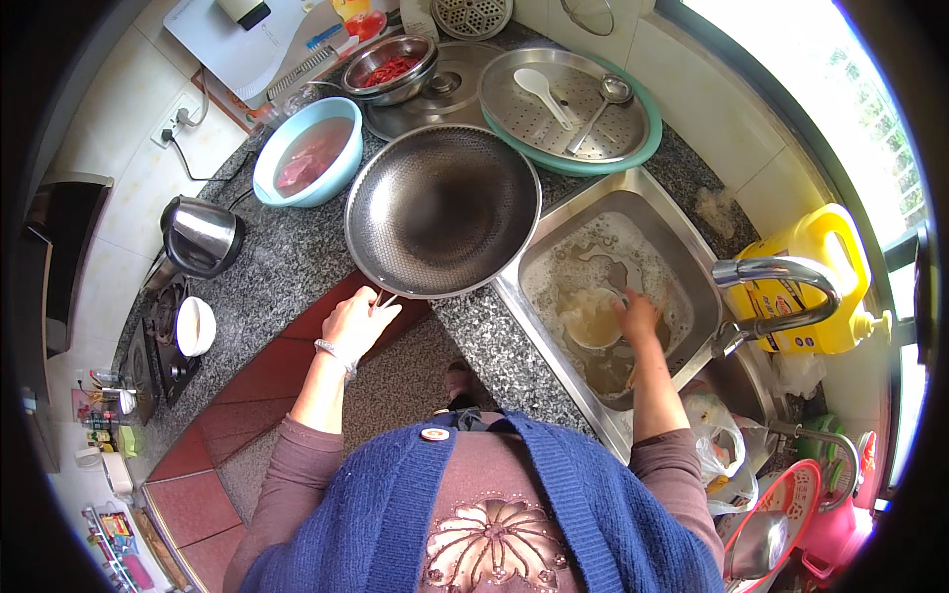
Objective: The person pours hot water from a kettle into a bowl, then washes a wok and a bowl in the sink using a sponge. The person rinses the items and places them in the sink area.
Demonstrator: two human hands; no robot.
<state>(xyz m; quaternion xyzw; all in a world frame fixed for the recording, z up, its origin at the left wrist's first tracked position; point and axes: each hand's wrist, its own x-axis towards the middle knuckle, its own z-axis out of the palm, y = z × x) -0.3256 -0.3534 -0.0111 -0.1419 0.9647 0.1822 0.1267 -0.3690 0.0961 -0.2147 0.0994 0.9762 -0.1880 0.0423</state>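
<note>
My left hand (357, 320) is closed on the handle of a dark wok with a honeycomb-textured inside (445, 211), which is held over the counter corner beside the sink. My right hand (639, 319) reaches into the steel sink basin (535, 256), which holds cloudy, sudsy water. Its fingers are on the rim of a round, pale bowl (591, 319) partly under the water. Part of that hand is hidden by the water and the bowl's edge.
A light-blue basin with meat in water (259, 164), steel bowls with red peppers (391, 70) and a perforated steel tray with two spoons (511, 111) stand behind the wok. The faucet (804, 270) and a yellow jug (852, 296) are right of the sink; an electric kettle (200, 233) stands left.
</note>
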